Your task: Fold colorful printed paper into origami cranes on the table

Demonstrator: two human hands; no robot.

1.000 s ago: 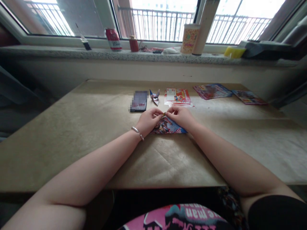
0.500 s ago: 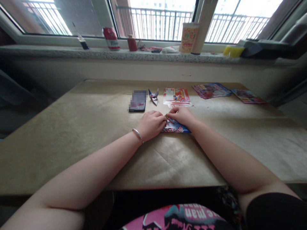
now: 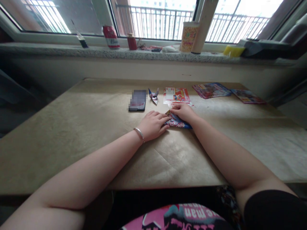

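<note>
A folded sheet of blue printed paper (image 3: 178,122) lies on the table between my hands, its top corner pointed. My left hand (image 3: 154,125) rests on the paper's left side with fingers stretched out and slightly apart. My right hand (image 3: 184,113) pinches the upper edge of the paper between thumb and fingertips. Just beyond them sits a small folded paper crane (image 3: 153,96), with a dark phone (image 3: 137,100) flat to its left. Part of the folded paper is hidden under my fingers.
Red printed sheets (image 3: 177,95) lie behind my right hand. Farther right are a fanned stack of printed booklets (image 3: 211,90) and another booklet (image 3: 248,96). The windowsill (image 3: 144,56) holds a red can (image 3: 110,37), a patterned cup (image 3: 189,36) and a yellow object (image 3: 233,51).
My left fingers have straightened and spread over the paper. My right hand has shifted slightly up, and the folded paper has turned or moved a little away from me.
</note>
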